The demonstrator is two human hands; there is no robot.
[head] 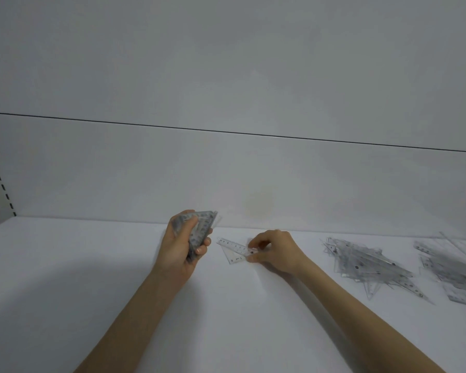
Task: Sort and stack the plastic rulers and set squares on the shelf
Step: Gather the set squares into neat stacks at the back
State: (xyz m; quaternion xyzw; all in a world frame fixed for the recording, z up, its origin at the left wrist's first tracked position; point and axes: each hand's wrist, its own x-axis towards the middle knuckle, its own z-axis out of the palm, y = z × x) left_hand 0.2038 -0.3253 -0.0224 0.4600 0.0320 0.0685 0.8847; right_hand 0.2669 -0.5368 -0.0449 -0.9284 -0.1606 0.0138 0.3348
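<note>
**Thin clear plastic: take it by the edges**

Your left hand (182,246) comes first, fingers curled round a stack (199,227) of clear set squares held upright off the shelf (65,265). Just beyond it your right hand (276,251) pinches the right end of a lone set square (233,251) that lies flat on the shelf, thumb and fingertips closed on it.

I judge these pieces light, stiff and slick, and a flat one is likely to cling to the white surface. Tip a corner up or slide it to lift, then hold it by the edges so it lands square on the stack. Grip the stack firmly, since the sheets may fan out and slip.

Off to the right lie a loose pile (366,262) of set squares and, at the frame's edge, the rulers (452,270).
</note>
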